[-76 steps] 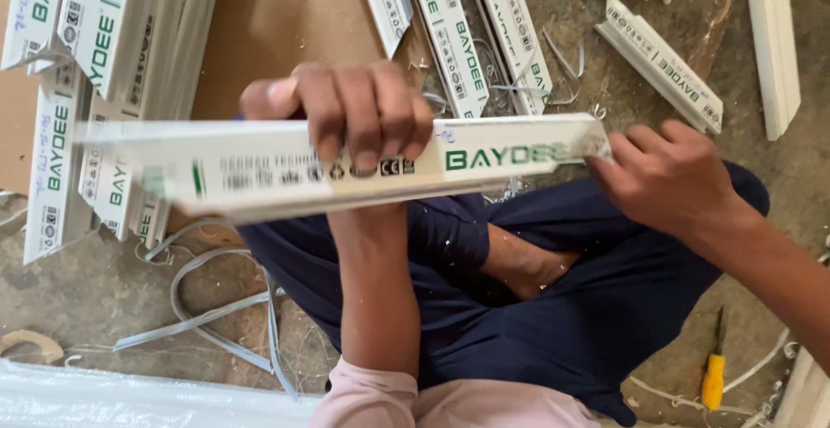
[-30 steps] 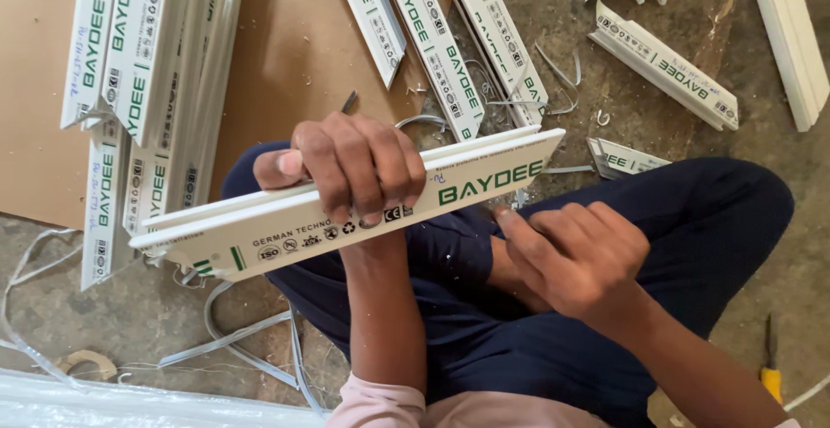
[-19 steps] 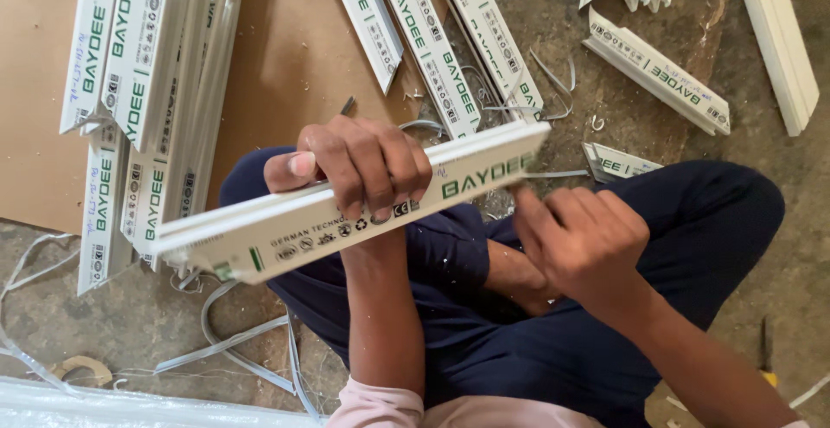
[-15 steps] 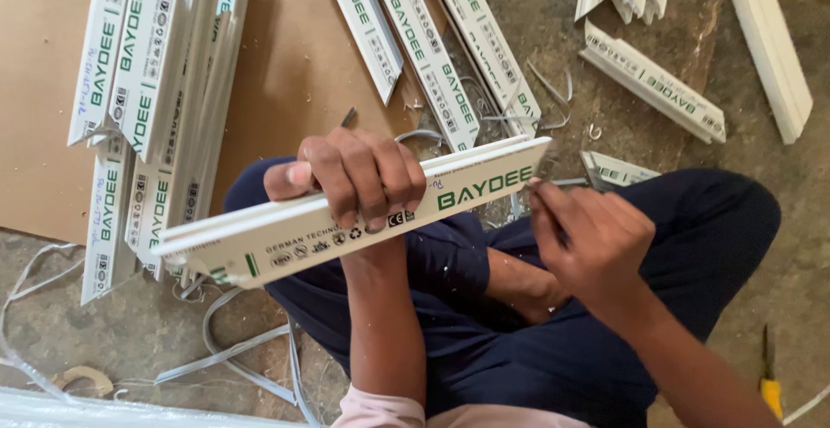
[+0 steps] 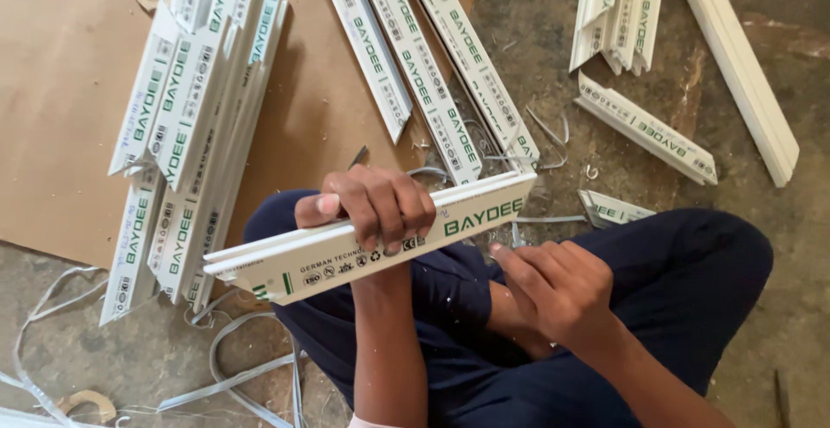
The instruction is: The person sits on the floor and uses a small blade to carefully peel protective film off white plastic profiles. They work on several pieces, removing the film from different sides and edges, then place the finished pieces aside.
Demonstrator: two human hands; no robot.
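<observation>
1. A person sits cross-legged on the floor (image 5: pixel 778 307) in dark blue trousers (image 5: pixel 683 281).
2. The left hand (image 5: pixel 372 207) is wrapped over a long white plastic strip (image 5: pixel 363 242). Its grip is closed on the strip, with the fingers over the front face and the thumb sticking out at the left.
3. The strip is held in the air above the lap. It is tilted, with its right end higher than its left end. It has green letters and small dark marks on its front.
4. The right hand (image 5: pixel 558 294) is just under the right end of the strip. Its fingers are curled and one fingertip points up at the strip's bottom edge. I cannot tell if this hand touches the strip or holds something small.
5. A big brown sheet of cardboard (image 5: pixel 69 91) lies on the floor to the left.
6. A pile of white strips (image 5: pixel 186 125) rests on the cardboard, stacked close together.
7. Three more strips (image 5: pixel 424 73) lie side by side at the top middle, partly on the cardboard.
8. A small bundle of short strips (image 5: pixel 618 13) lies at the top right. One short strip (image 5: pixel 647 127) lies just below it, and a plain white bar (image 5: pixel 743 65) lies beside them.
9. Thin curly white shavings (image 5: pixel 225 367) lie on the floor at the lower left.
</observation>
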